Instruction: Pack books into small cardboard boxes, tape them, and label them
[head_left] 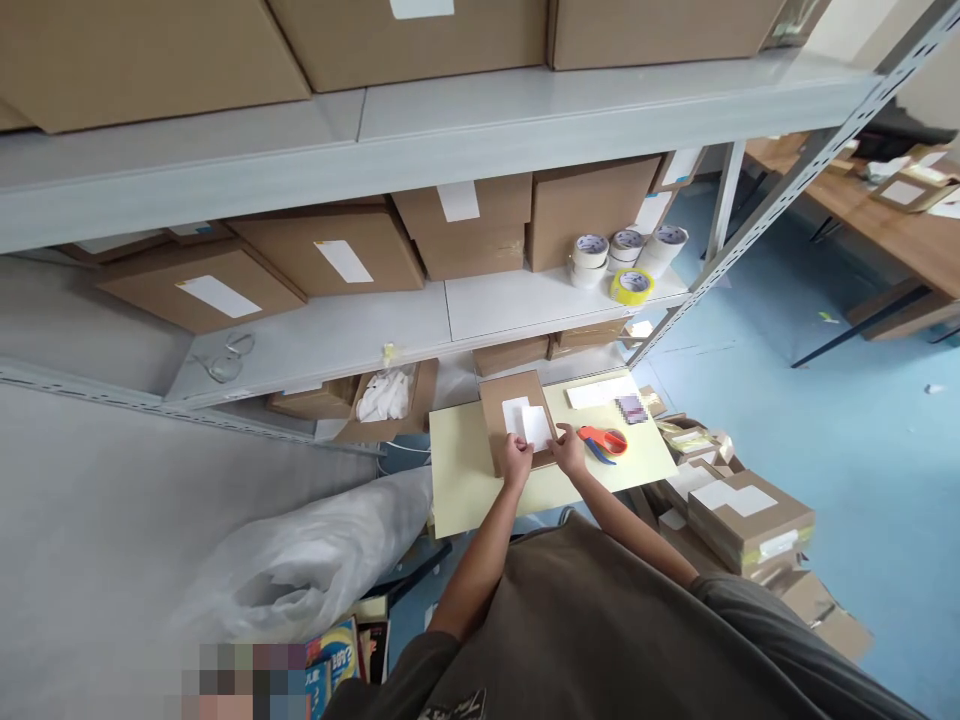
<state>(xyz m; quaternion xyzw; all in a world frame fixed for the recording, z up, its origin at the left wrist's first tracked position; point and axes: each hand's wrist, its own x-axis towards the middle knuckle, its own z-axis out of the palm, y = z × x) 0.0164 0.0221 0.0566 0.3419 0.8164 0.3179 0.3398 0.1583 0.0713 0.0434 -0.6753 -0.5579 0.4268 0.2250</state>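
Observation:
A brown cardboard box (493, 405) lies flat on a pale yellow tabletop (454, 480). One white label (513, 412) is on the box's upper face, and a second white label (535, 425) overlaps its right side. My left hand (517, 462) is closed, thumb and fingers pinching the second label's lower left corner. At that label's lower right corner, by the box's edge, my right hand (570, 452) has its thumb and fingers bent together on the paper. An orange and blue tape dispenser (604, 442) lies just right of my right hand.
Above the table, a grey metal shelf (517, 308) bears cartons, white tape rolls (589, 262) and a yellow tape roll (632, 287). Packed parcels (750, 510) are piled at the right. Bubble wrap (322, 545) stands at the left, with books (337, 655) below.

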